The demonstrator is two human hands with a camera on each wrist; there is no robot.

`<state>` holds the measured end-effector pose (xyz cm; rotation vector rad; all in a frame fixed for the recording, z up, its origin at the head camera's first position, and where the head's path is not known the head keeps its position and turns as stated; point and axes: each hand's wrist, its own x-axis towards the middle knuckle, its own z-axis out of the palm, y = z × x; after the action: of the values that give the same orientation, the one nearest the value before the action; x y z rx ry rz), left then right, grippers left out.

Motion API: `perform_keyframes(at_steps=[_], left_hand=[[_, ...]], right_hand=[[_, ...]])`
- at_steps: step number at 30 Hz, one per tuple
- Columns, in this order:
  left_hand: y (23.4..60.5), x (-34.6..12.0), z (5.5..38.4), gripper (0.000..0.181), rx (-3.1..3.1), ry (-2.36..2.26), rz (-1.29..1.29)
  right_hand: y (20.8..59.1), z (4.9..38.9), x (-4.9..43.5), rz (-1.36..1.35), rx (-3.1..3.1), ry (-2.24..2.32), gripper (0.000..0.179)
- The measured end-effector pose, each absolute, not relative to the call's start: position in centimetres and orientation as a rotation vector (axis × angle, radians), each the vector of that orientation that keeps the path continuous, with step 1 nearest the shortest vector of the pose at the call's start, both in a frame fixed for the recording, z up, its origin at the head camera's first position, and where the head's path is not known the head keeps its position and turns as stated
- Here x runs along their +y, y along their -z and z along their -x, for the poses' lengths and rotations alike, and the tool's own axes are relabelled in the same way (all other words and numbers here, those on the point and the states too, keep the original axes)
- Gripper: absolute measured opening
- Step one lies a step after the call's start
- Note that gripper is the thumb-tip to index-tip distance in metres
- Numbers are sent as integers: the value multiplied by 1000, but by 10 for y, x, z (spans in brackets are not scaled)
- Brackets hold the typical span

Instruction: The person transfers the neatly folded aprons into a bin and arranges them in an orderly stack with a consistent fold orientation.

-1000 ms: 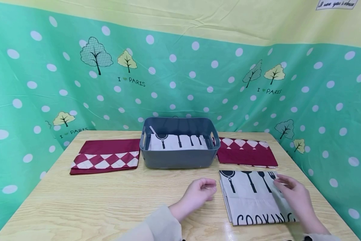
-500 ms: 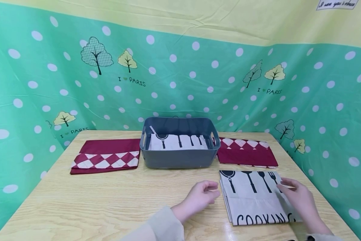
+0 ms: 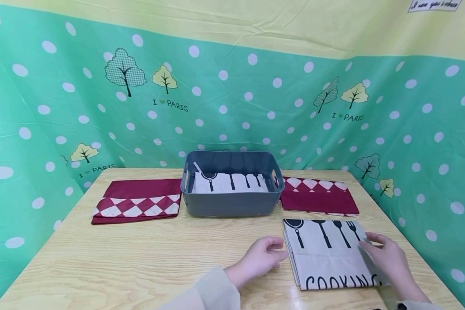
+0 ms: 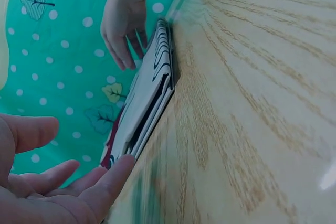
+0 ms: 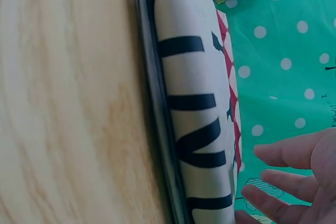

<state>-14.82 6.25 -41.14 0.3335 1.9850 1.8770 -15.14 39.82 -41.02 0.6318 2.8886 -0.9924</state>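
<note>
A folded white cloth (image 3: 325,258) with black kitchen-utensil prints and the word COOKING lies flat at the front right of the table. Just off its left edge is my left hand (image 3: 261,258), thumb and fingers spread apart and holding nothing. My right hand (image 3: 389,260) is over the cloth's right edge, its fingers loosely bent. In the left wrist view, the stacked layers of the cloth (image 4: 149,98) show from the side, with my left fingertips right by its near corner. The right wrist view shows my right hand (image 5: 299,177) with parted fingers beside the printed cloth (image 5: 191,98).
At the table's back middle stands a dark grey-blue basket (image 3: 232,205) holding a similar printed white cloth (image 3: 240,183). Folded maroon cloths with white diamonds flank it, a left one (image 3: 139,200) and a right one (image 3: 319,198). A green dotted curtain (image 3: 224,120) hangs behind.
My left hand has moved right and slightly nearer, up to the folded cloth's left edge. My right hand has shifted outward to its right edge. The cloth has stayed put.
</note>
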Motion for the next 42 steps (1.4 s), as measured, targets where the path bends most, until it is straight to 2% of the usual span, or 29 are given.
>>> perform_keyframes(at_steps=[8,42], left_hand=[[414,66,147,44,1934,-1884,-305],[424,71,147,51,1748,-1924,-206]], right_hand=[[416,153,399,-714,2859,980,67],[422,161,400,-688,2794,955,72]])
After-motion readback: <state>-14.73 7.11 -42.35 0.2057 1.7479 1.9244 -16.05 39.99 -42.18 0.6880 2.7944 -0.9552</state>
